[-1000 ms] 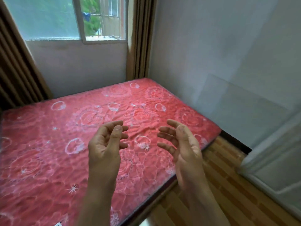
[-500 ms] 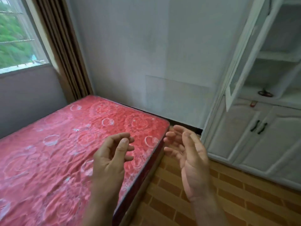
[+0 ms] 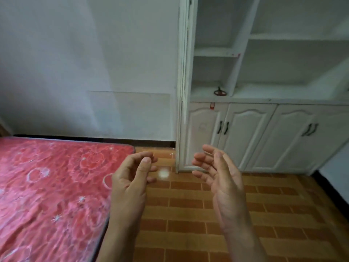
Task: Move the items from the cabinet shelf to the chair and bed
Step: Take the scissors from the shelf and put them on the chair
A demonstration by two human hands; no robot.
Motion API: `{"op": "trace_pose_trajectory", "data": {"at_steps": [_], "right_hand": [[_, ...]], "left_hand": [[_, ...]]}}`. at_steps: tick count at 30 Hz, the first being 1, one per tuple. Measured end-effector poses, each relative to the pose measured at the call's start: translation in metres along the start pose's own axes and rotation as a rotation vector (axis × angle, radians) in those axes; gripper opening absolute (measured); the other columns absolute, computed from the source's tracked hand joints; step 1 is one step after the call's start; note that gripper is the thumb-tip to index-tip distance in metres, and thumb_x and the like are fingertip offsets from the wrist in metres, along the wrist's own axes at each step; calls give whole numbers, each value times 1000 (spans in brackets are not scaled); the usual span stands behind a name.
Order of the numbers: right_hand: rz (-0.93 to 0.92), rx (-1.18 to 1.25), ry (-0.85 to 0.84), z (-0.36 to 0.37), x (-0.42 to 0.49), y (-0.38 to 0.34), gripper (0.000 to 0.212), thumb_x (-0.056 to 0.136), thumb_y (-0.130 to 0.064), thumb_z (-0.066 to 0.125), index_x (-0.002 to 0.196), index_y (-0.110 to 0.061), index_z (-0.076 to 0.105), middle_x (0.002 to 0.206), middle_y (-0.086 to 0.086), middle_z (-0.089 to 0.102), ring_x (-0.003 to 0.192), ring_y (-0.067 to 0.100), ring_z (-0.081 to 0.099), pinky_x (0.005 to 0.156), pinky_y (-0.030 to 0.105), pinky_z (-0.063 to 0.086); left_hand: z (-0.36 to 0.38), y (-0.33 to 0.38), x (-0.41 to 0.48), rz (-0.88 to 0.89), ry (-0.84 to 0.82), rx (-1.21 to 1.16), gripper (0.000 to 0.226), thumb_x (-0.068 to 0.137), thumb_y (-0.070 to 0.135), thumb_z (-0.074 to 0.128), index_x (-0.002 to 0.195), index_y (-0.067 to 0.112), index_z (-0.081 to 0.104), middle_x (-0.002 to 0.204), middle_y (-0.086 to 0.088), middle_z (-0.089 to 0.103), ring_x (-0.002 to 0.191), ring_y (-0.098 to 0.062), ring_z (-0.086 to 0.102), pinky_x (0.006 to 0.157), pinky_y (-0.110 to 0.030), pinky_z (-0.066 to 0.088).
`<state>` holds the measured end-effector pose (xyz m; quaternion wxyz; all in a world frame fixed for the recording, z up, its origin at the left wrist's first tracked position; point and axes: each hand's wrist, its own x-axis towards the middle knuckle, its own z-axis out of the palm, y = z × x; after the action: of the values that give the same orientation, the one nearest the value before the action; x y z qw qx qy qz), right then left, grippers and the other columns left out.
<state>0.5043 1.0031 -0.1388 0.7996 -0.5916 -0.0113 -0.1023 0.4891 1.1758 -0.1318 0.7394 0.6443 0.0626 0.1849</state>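
A white cabinet (image 3: 268,100) with open shelves above and closed doors below fills the right. On its lowest open shelf lies a small dark red-and-black item (image 3: 220,92); its exact kind is unclear. The bed (image 3: 47,186) with a red flowered cover lies at the lower left. My left hand (image 3: 132,178) is raised over the bed's corner, its fingers loosely curled and holding nothing. My right hand (image 3: 219,173) floats over the floor in front of the cabinet, its fingers relaxed and empty. No chair is in view.
The cabinet's tall glass door (image 3: 182,87) stands open, edge-on towards me, left of the shelves. A small red tag (image 3: 212,105) hangs at the top of a lower door. Brown tiled floor (image 3: 207,214) spreads between bed and cabinet.
My view has swung right from the bed and window to the cabinet, which now faces me. Both hands stay raised and empty in much the same pose.
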Motion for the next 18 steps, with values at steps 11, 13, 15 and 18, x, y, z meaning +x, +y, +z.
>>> {"op": "trace_pose_trajectory", "data": {"at_steps": [11, 13, 15, 18], "right_hand": [[-87, -112, 211, -22, 140, -19, 42, 91, -47, 52, 115, -17, 70, 103, 7, 76, 101, 26, 72, 86, 41, 58], [-106, -109, 250, -26, 158, -19, 42, 92, -51, 56, 114, -18, 71, 101, 6, 77, 99, 24, 72, 85, 42, 58], [-110, -110, 275, -33, 174, -17, 40, 93, -47, 55, 114, -17, 70, 99, 5, 77, 97, 23, 72, 84, 41, 57], [-119, -115, 300, -45, 193, -15, 37, 96, -46, 55, 114, -18, 70, 100, 6, 77, 97, 22, 73, 83, 39, 57]], "left_hand": [[102, -13, 136, -32, -170, -126, 18, 98, 22, 55, 104, 20, 72, 99, -2, 76, 96, -25, 71, 77, -36, 55], [114, -18, 157, -31, -180, -124, 18, 98, 23, 55, 103, 21, 72, 99, -1, 76, 96, -24, 71, 77, -36, 55], [129, -25, 173, -38, -199, -118, 18, 98, 24, 55, 103, 21, 72, 99, -1, 76, 96, -24, 71, 78, -36, 55], [152, -36, 186, -70, -246, -99, 18, 96, 27, 56, 103, 21, 72, 98, 3, 76, 95, -21, 70, 78, -36, 56]]}}
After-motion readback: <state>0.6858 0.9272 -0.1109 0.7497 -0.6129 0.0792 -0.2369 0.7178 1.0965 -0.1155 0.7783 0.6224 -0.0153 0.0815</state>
